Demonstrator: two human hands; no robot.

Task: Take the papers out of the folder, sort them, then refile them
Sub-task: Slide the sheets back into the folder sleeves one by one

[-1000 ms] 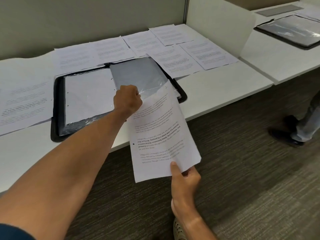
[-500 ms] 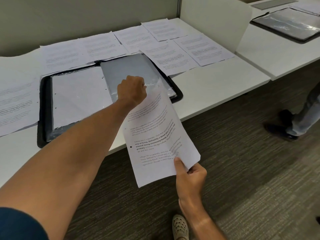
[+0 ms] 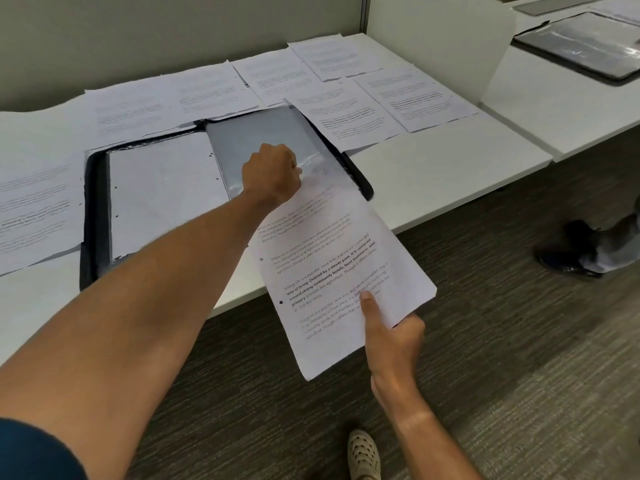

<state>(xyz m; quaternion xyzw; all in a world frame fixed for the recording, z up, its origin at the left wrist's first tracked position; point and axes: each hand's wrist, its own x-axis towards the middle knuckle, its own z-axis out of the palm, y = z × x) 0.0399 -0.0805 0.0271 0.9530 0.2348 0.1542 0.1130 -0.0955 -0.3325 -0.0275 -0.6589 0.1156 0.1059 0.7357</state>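
Papers (image 3: 412, 98) lie spread along the far part of the white table (image 3: 446, 161), in a row running from the left edge to the right, each printed with blocks of text. Near the middle of the table an open black folder (image 3: 90, 216) lies flat, with a pale page on its left half and a grey plastic sleeve (image 3: 263, 140) on its right half.

One printed sheet (image 3: 332, 271) slants from the folder's near right corner out over the table edge and above the carpet. Its far end sits at the mouth of the sleeve. The left hand (image 3: 272, 174) is clenched at that spot, fingers curled and pinching the clear edge of the sleeve just beside the sheet's top. The right hand (image 3: 393, 337) grasps the sheet's near right corner, thumb pressed flat on the printed side and fingers curled under it.

On a second table to the far right lies another dark folder (image 3: 581, 46). A light shoe (image 3: 363, 455) shows on the carpet below the right forearm, and another person's dark shoe (image 3: 568, 261) stands at the right edge.
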